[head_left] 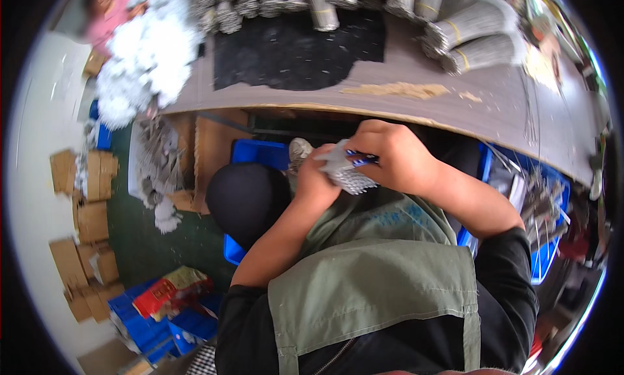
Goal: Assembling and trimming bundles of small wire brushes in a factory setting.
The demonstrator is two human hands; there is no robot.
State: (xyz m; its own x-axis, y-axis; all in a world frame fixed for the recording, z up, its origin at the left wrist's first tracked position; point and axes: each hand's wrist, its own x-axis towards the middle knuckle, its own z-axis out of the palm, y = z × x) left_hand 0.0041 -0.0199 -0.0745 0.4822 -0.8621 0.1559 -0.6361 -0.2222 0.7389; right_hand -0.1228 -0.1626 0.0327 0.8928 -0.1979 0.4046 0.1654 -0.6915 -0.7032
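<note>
Pale studded bundle (353, 176) in the left hand (318, 180), mid-frame above a green apron (370, 271).
The left hand pinches the bundle; the right hand (392, 155) clasps a dark-blue tool (364, 158), its working end hidden. A slip of that tool could catch the left fingers, and a slack pinch could drop the bundle. Across the top, the brown worktop (279, 101) carries a torn black mat (299, 53) and banded grey bundles (484, 25); a co-worker (107, 24) shows upper left, cardboard boxes (92, 222) line the left, over green floor (140, 245).
</note>
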